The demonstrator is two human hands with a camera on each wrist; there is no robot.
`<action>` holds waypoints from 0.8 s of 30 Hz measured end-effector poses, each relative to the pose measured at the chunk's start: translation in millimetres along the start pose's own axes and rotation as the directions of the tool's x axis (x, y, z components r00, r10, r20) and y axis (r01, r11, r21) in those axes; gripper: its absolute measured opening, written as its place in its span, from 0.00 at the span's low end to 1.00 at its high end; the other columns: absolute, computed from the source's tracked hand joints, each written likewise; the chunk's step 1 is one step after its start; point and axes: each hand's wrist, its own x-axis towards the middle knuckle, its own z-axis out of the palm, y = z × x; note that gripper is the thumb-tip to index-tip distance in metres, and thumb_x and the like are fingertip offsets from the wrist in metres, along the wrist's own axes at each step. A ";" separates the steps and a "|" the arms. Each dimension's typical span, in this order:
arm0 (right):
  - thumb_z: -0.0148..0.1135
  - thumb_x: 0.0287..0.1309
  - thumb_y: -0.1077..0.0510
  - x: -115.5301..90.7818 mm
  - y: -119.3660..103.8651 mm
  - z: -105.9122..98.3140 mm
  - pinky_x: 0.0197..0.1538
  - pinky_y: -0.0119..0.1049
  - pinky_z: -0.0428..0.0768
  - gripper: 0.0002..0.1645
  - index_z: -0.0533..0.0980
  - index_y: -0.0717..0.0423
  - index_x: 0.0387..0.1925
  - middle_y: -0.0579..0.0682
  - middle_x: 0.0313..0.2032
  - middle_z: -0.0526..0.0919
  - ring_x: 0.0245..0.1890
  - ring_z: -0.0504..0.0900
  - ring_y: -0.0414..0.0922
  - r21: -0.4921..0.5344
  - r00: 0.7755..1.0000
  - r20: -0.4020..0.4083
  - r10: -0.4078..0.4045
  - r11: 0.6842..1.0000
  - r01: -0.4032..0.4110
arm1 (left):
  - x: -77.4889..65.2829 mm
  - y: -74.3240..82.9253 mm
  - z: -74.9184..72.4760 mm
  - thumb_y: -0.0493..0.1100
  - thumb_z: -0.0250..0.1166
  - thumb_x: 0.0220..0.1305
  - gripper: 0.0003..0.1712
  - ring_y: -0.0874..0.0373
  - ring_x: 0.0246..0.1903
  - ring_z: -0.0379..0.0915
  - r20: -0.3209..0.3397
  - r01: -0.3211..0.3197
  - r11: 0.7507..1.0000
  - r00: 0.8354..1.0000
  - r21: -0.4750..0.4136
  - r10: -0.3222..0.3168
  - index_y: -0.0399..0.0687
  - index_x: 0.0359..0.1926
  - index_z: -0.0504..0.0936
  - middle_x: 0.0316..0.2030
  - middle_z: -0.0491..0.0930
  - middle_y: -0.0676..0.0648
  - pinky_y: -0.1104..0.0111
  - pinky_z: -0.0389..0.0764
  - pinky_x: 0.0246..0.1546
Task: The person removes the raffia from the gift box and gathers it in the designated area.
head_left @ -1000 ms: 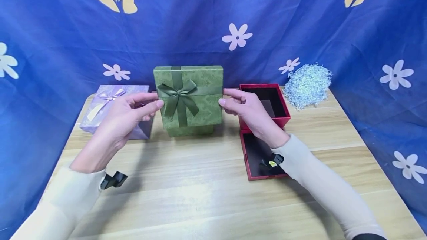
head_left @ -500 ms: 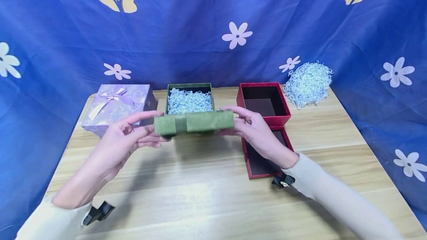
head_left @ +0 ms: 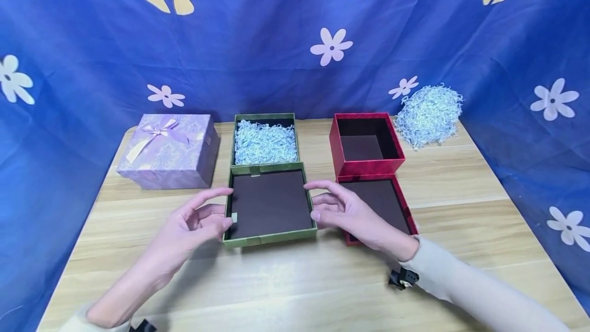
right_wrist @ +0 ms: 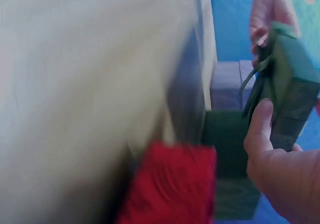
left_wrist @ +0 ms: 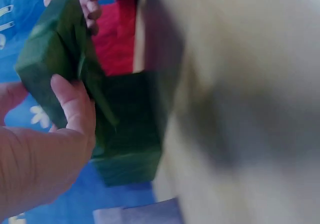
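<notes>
A green gift box lid (head_left: 272,204) lies inside-up in front of its green box (head_left: 265,140), its dark lining facing me. My left hand (head_left: 186,229) grips the lid's left side, and my right hand (head_left: 348,211) grips its right side. Both wrist views catch the lid tilted, with fingers and thumb on it; a dark green bow (right_wrist: 257,88) hangs on its outer face. Whether the lid touches the table cannot be told. Pale blue shredded paper (head_left: 265,142) fills much of the green box.
A closed lilac gift box (head_left: 168,150) with a ribbon bow stands left. On the right are an open red box (head_left: 367,142) and its upturned red lid (head_left: 407,209). Farther back right sits a heap of blue shredded paper (head_left: 429,116). A blue curtain (head_left: 258,40) borders the wooden table (head_left: 461,193).
Both hands have turned the green lid from upright to inside-up and brought it down toward me, in front of the box. The box with its shredded paper has come into sight.
</notes>
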 end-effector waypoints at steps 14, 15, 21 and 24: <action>0.71 0.63 0.73 8.1 31.8 17.4 0.57 0.41 0.83 0.50 0.64 0.50 0.82 0.62 0.74 0.66 0.66 0.76 0.56 0.054 0.988 0.024 0.150 0.987 -0.151 | 1.5 -43.7 0.3 0.34 0.73 0.72 0.51 0.51 0.56 0.78 0.023 0.040 0.991 0.999 0.129 -0.043 0.55 0.88 0.58 0.75 0.66 0.27 0.67 0.84 0.50; 0.70 0.63 0.73 8.8 32.8 18.4 0.57 0.41 0.84 0.50 0.63 0.51 0.82 0.62 0.74 0.66 0.66 0.76 0.56 0.050 0.987 0.024 0.157 0.986 -0.159 | 1.7 -46.5 0.5 0.33 0.73 0.72 0.52 0.52 0.54 0.78 0.025 0.040 0.990 0.999 0.134 -0.044 0.54 0.88 0.57 0.75 0.65 0.26 0.67 0.85 0.46; 0.68 0.63 0.75 11.5 32.1 23.6 0.53 0.40 0.85 0.51 0.62 0.52 0.83 0.61 0.77 0.63 0.64 0.78 0.56 -0.019 0.984 0.023 0.179 0.984 -0.178 | 1.5 -56.1 2.5 0.31 0.73 0.69 0.54 0.53 0.43 0.83 0.022 0.029 0.979 0.999 0.204 -0.035 0.50 0.88 0.55 0.68 0.72 0.23 0.68 0.83 0.35; 0.68 0.63 0.75 13.2 30.1 25.6 0.50 0.39 0.84 0.51 0.62 0.52 0.83 0.59 0.78 0.61 0.63 0.78 0.55 -0.093 0.984 0.008 0.176 0.980 -0.174 | 1.9 -56.1 3.5 0.31 0.74 0.69 0.53 0.54 0.39 0.83 0.001 0.031 0.971 0.999 0.238 -0.032 0.51 0.88 0.56 0.50 0.84 0.32 0.68 0.81 0.31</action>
